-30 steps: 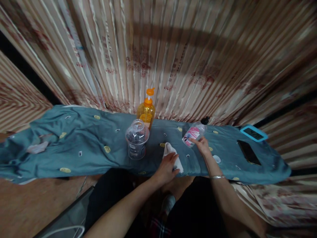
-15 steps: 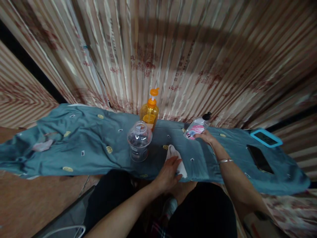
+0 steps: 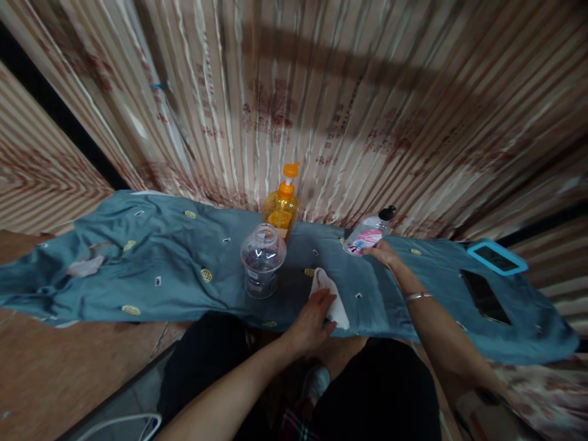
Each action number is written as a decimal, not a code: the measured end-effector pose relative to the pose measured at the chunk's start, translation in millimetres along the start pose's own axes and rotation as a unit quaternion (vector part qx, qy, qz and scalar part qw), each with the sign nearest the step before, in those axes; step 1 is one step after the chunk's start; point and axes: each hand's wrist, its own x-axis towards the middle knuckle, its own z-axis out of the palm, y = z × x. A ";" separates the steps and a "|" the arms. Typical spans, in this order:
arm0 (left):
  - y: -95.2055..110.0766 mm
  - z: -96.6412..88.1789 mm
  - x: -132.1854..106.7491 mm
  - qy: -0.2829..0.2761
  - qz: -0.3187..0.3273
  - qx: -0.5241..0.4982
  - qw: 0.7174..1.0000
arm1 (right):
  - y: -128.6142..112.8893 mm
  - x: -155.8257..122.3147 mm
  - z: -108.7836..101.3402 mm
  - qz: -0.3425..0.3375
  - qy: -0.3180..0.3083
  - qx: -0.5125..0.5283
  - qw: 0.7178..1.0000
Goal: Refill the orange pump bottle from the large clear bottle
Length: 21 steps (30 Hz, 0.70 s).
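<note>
My right hand (image 3: 382, 252) is closed around the lower side of a clear pump bottle (image 3: 367, 236) with a black top and a pink label; the bottle leans to the right over the cloth-covered surface. Near the front edge, my left hand (image 3: 315, 318) has its fingers closed on a white cloth or tissue (image 3: 337, 306); its exact kind is unclear. To the left of that hand stands a clear plastic jar (image 3: 261, 263). Just behind the jar is a yellow pump bottle (image 3: 281, 211) with an orange pump head.
A blue-green patterned cloth (image 3: 179, 245) covers the long narrow surface. On the right lie a dark phone (image 3: 486, 297) and a blue-framed tablet (image 3: 497, 257). A pale crumpled piece (image 3: 86, 266) lies at the left. A striped curtain (image 3: 312, 110) hangs behind.
The view has shifted slightly, so most things sit a little further right. Both hands keep their hold, with no clear movement of the bottle or the white cloth.
</note>
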 end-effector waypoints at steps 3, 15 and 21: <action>-3.7 0.1 -0.5 0.004 0.012 0.000 1.000 | 6.7 -4.9 7.2 0.000 0.030 -0.003 1.000; -25.6 -12.0 5.9 0.114 -0.013 -0.020 0.993 | 10.4 -188.0 77.9 -0.207 0.033 -0.135 0.969; -35.7 -8.6 1.6 0.183 -0.087 -0.117 0.972 | 19.9 -211.4 123.7 -0.226 0.033 -0.196 0.954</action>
